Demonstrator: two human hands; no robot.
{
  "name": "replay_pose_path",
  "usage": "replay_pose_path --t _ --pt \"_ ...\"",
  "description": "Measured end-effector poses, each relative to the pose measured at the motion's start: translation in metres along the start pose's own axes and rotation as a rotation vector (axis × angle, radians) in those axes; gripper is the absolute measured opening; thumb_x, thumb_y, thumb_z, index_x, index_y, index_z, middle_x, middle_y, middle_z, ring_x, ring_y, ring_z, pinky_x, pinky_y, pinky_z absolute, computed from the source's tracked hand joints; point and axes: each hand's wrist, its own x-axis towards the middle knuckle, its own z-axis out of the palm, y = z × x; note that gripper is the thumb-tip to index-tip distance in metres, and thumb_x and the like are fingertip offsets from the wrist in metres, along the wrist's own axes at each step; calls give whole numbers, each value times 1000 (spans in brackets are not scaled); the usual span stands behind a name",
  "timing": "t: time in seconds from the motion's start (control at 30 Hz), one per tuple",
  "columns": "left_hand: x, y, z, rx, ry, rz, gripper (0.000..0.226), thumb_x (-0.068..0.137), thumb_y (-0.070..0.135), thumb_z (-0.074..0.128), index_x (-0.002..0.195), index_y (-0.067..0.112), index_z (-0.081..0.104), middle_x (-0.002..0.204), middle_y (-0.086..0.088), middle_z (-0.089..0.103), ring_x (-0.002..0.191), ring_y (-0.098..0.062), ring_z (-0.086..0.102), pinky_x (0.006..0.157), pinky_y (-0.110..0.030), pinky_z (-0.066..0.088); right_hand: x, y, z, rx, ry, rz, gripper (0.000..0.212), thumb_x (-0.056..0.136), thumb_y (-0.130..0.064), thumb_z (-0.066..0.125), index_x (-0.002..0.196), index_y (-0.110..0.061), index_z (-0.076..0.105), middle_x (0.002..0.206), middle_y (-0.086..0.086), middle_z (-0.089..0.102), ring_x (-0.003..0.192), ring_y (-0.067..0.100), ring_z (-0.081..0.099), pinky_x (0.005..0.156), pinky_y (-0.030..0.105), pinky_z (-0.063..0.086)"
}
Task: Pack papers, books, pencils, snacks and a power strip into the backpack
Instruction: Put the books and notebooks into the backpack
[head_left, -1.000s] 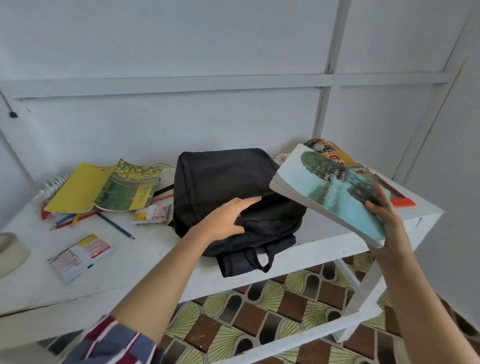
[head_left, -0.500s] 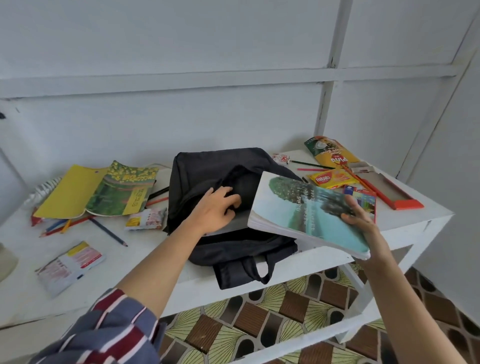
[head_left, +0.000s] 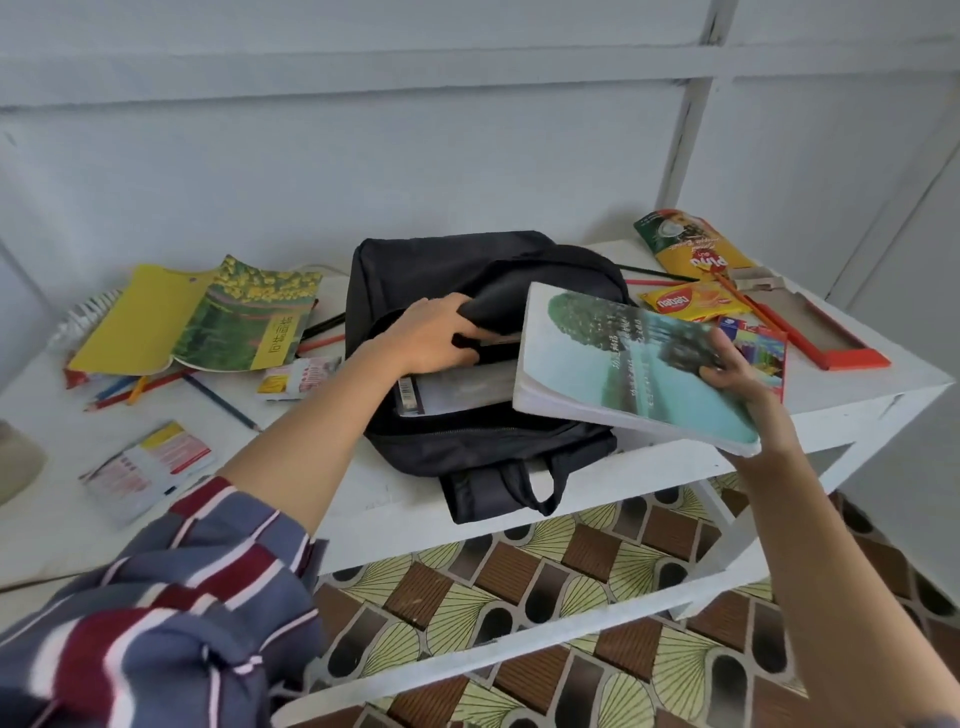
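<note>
- The black backpack (head_left: 483, 447) lies flat in the middle of the white worktop (head_left: 322, 483). Its handle hangs over the front edge.
- The left grip (head_left: 431, 335) is curled round the top flap of the bag's mouth and holds it up.
- Some white papers (head_left: 467, 387) show inside the open mouth.
- The right grip (head_left: 727, 364) pinches the right side of a thick book (head_left: 623, 364), thumb on top. The cover has a tree and blue water.
- The book is tilted in the air, and its left side is just at the bag's mouth.
- An open yellow and green book (head_left: 208, 317) lies near the back left corner. Pencils (head_left: 130, 387) poke out from under it.
- 2 snack packets (head_left: 691, 304) lie near the back right corner.
- An orange tray (head_left: 831, 340) sits by the right edge.
- A flat red and white packet (head_left: 148, 465) lies near the front left edge.
</note>
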Motion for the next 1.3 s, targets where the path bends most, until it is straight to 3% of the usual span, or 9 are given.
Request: replay_pose_path --t 0.27,0.5,0.63,0.87,0.93,1.03,1.1,1.17,1.3 --pt "20 -2 -42 -183 121 -62 30 87 44 56 117 42 62 120 2 54 118 -17 48 105 -40 35 4 17 12 -5 -38 43 49 69 -5 54 108 -34 59 113 8 63 83 24 65 58 23 56" --pt "28 6 -62 -309 179 -78 46 71 57 50 109 38 68 110 2 61 107 -16 55 100 -41 40 11 41 56 249 320 -60 38 83 11 52 99 -20 66 99 3 67 77 17 67 62 23 58" --pt "27 5 -60 -299 178 -56 29 85 45 57 109 35 69 108 1 61 104 -18 55 99 -43 41 24 57 91 272 534 -93 32 86 9 55 101 -16 67 100 6 65 85 18 64 72 21 56" --pt "28 8 -67 -344 237 -65 25 89 39 59 109 30 70 107 -1 62 102 -19 56 98 -45 42 54 59 131 -180 445 -38 58 93 -17 53 146 -23 30 145 2 39 127 21 45 108 34 37" --pt "27 8 -68 -341 238 -63 25 88 39 59 108 29 70 107 -3 62 102 -21 56 97 -46 42 64 54 131 -296 290 98 70 91 -21 54 149 -29 15 140 8 43 114 26 53 98 37 45" --pt "27 5 -68 -340 223 -60 24 88 39 59 108 31 70 108 -2 62 102 -20 56 98 -45 42 62 36 113 -537 -62 311 84 90 -22 58 148 -35 -1 91 13 60 54 18 53 48 26 45" --pt "26 4 -68 -346 218 -60 24 89 39 59 109 31 70 108 -2 62 102 -19 56 98 -45 42 54 25 98 -876 -194 217 81 87 -23 63 148 -33 12 71 2 56 45 12 45 42 19 37" --pt "26 4 -68 -357 217 -61 24 89 38 59 109 30 70 107 -3 62 101 -20 56 97 -44 42 47 19 89 -1290 -165 -58 67 83 -28 69 141 -33 37 75 -12 52 62 12 52 57 19 41" --pt "27 4 -69 -376 212 -56 24 88 37 60 109 29 70 107 -3 62 101 -19 56 98 -43 42 56 36 86 -1657 -44 -465 45 80 -40 68 124 -40 57 133 1 46 123 26 38 99 38 31"
